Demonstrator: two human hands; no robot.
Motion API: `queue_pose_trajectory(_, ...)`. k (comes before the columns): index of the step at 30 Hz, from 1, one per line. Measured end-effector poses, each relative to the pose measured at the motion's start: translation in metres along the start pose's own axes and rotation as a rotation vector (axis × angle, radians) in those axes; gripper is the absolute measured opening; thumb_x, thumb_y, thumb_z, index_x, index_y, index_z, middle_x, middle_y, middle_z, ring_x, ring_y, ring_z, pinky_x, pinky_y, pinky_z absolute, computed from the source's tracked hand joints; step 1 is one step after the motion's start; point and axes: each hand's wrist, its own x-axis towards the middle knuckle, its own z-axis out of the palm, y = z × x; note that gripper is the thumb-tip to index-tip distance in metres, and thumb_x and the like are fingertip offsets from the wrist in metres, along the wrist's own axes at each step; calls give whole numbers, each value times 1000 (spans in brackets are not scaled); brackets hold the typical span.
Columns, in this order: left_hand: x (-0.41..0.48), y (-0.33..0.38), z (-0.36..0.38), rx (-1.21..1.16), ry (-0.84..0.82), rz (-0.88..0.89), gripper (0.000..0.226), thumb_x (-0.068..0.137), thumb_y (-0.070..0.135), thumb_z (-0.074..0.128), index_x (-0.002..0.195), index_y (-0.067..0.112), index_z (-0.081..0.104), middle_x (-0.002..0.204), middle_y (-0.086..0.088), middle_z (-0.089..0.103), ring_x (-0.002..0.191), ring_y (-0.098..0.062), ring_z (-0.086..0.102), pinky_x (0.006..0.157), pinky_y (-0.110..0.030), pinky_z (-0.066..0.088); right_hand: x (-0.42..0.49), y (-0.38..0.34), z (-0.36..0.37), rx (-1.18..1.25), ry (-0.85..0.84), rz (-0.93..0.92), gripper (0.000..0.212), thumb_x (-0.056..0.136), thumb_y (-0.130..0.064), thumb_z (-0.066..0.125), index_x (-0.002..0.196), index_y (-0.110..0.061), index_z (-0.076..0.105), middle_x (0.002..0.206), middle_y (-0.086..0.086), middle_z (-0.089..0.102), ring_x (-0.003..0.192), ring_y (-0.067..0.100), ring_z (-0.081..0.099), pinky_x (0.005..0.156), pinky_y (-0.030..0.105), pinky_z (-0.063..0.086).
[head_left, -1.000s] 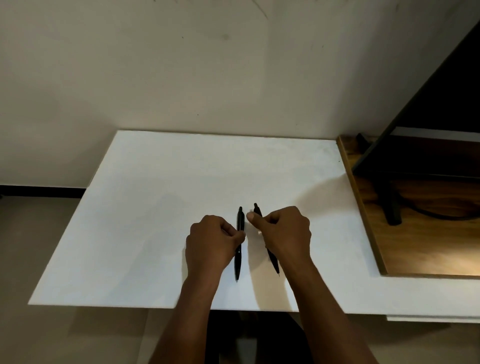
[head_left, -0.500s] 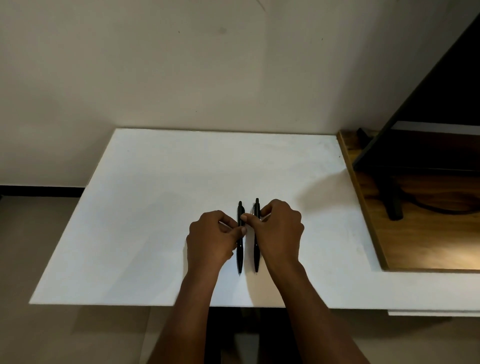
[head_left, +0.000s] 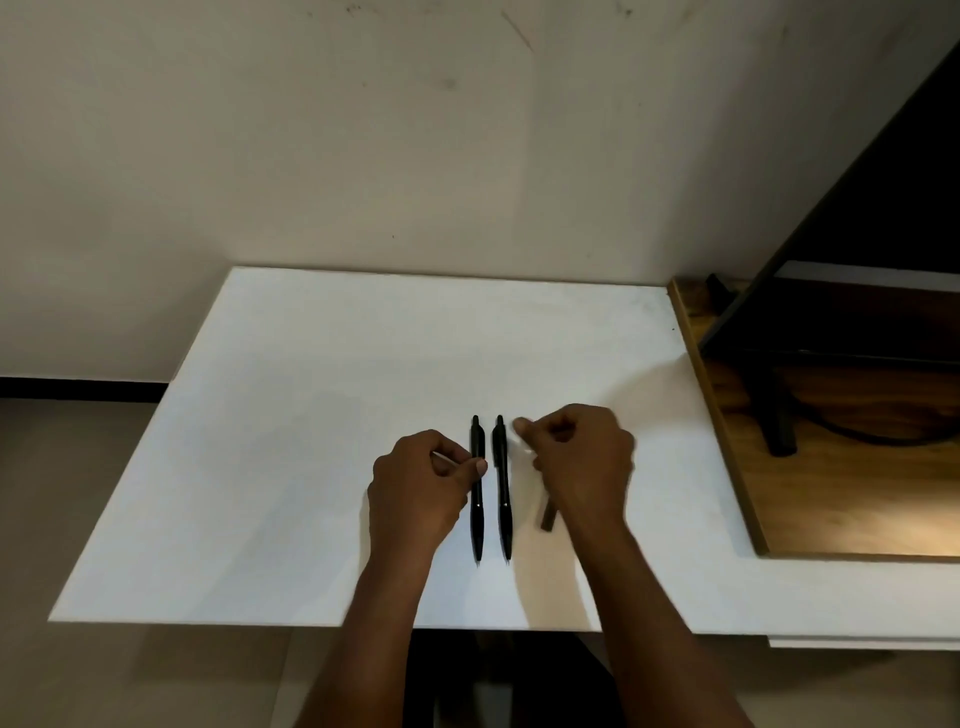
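Lying parallel on the white table (head_left: 311, 415), two black pens sit between the hands. The left hand (head_left: 421, 488) pinches the left pen (head_left: 477, 525). The right hand (head_left: 582, 467) is curled just beside the right pen (head_left: 503, 499), apart from it; whether it holds anything I cannot tell.

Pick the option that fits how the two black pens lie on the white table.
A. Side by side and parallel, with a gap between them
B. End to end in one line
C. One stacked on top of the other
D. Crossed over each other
A: the left pen and the right pen lie lengthwise next to each other on the white table, with a narrow strip of table showing between them.
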Motion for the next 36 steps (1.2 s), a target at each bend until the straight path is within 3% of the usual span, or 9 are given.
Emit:
queue_pose_trajectory(5,-5,12,6,80,156,146,15,83,37,75,74,26,71,61,10,65,60,-6,62,53,-22,40,20,15,-42,14,102,63,13,82,-26,80,79,-14,79,70,2,74,71,20,71,70,30,55)
queue_pose_trajectory(8,-12,20,17,129,124,221,17,80,42,76,74,27,73,61,8,63,60,-7,59,52,-22,40,23,24,-50,2,40,78,3,83,-16,78,85,-15,81,76,2,76,71,20,72,77,39,61)
queue_pose_trajectory(12,-22,23,34,331,77,281,27,76,59,73,83,33,72,74,13,64,75,-3,59,55,-18,39,23,28,-45,-114,-1,-38,10,85,-21,78,95,-18,80,89,-2,77,86,15,70,76,25,50)
queue_pose_trajectory(18,-27,21,53,499,61,326,38,74,62,74,96,32,73,97,10,70,100,-11,63,81,-27,50,20,30,-31,-254,-120,-223,15,86,-14,74,96,-23,80,93,-5,74,73,3,61,66,12,42)
queue_pose_trajectory(22,-29,21,58,559,83,325,31,76,57,75,90,29,76,92,8,72,95,-15,66,78,-29,49,21,30,-27,-303,-130,-243,17,85,-7,72,96,-18,81,96,-1,75,86,14,69,74,21,49)
queue_pose_trajectory(25,-32,23,61,549,77,304,27,78,54,73,84,28,77,87,8,72,90,-14,66,71,-27,48,21,31,-28,-282,-110,-223,11,83,-3,73,88,-13,77,87,0,76,78,12,69,77,28,55)
queue_pose_trajectory(30,-30,27,55,460,84,262,23,74,50,76,80,28,75,84,9,71,87,-12,65,61,-24,41,21,33,-40,101,-30,2,6,82,-7,78,86,-12,76,77,2,75,73,20,74,80,38,61)
queue_pose_trajectory(33,-25,30,48,367,117,268,22,70,50,76,75,30,74,74,11,69,78,-10,64,51,-21,34,21,27,-53,614,-167,196,6,82,-1,77,88,-3,77,82,16,76,77,32,76,75,36,64)
queue_pose_trajectory(36,-24,31,40,357,171,299,24,70,55,75,75,31,73,70,12,70,70,-9,62,50,-20,33,20,22,-58,772,-288,235,10,83,1,75,94,2,76,83,16,76,82,31,77,71,32,63)
